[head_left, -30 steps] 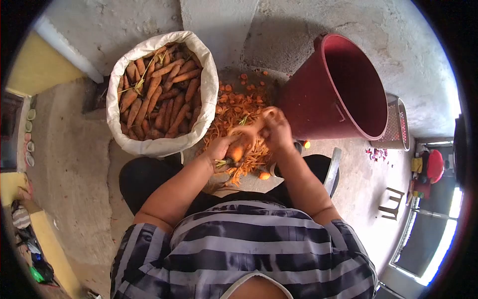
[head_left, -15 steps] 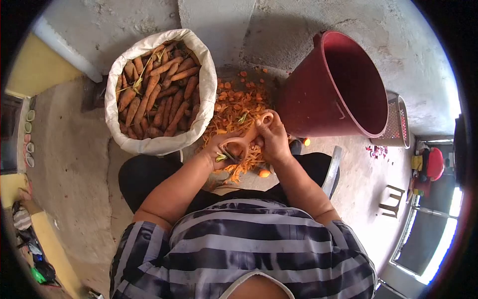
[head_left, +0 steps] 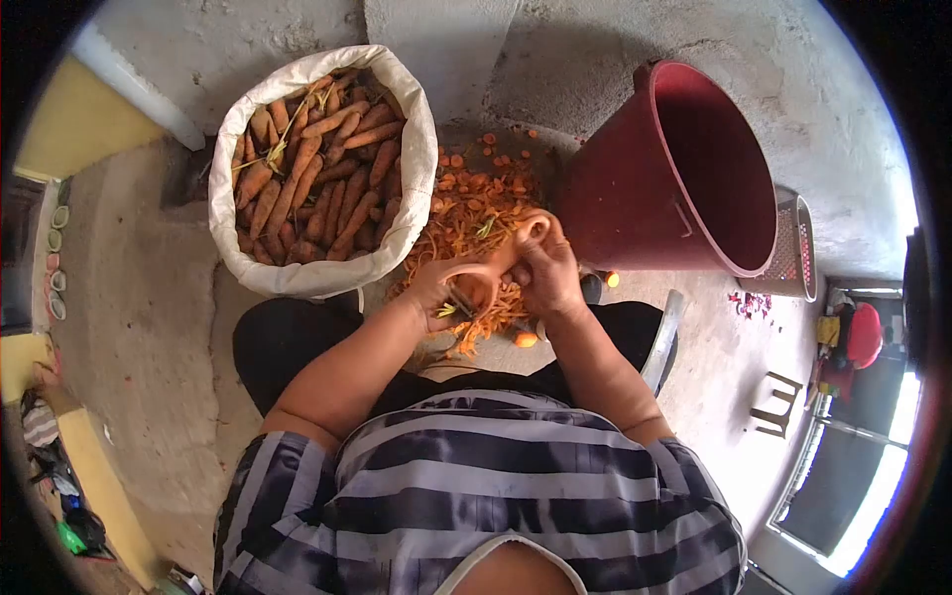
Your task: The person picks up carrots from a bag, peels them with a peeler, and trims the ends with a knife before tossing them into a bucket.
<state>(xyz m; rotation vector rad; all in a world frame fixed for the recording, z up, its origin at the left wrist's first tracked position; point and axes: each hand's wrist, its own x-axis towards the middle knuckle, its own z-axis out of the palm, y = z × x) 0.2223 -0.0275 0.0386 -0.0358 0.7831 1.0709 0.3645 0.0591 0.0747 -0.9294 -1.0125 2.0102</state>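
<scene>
My right hand (head_left: 552, 278) is closed around the handle of an orange peeler (head_left: 506, 256), whose small ring end sticks up past my fingers. The peeler's wide loop-shaped head lies against my left hand (head_left: 428, 297). My left hand is closed on a carrot, mostly hidden by the loop and my fingers; a pale green stem stub (head_left: 446, 310) shows at its end. Below both hands, carrot peelings (head_left: 481, 203) and cut slices are heaped on the floor. Left of the heap stands a white sack (head_left: 428, 178) full of unpeeled carrots (head_left: 307, 188).
A large dark-red bucket (head_left: 620, 178) tilts on the right, beside a perforated crate (head_left: 793, 253). Behind is a rough concrete wall (head_left: 585, 59). A metal blade-like bar (head_left: 662, 342) is by my right knee. Purple scraps (head_left: 752, 305) lie on the floor.
Both hands and the peeler stay over the peelings with only a slight shift. The view has moved a little, so the sack appears slightly higher.
</scene>
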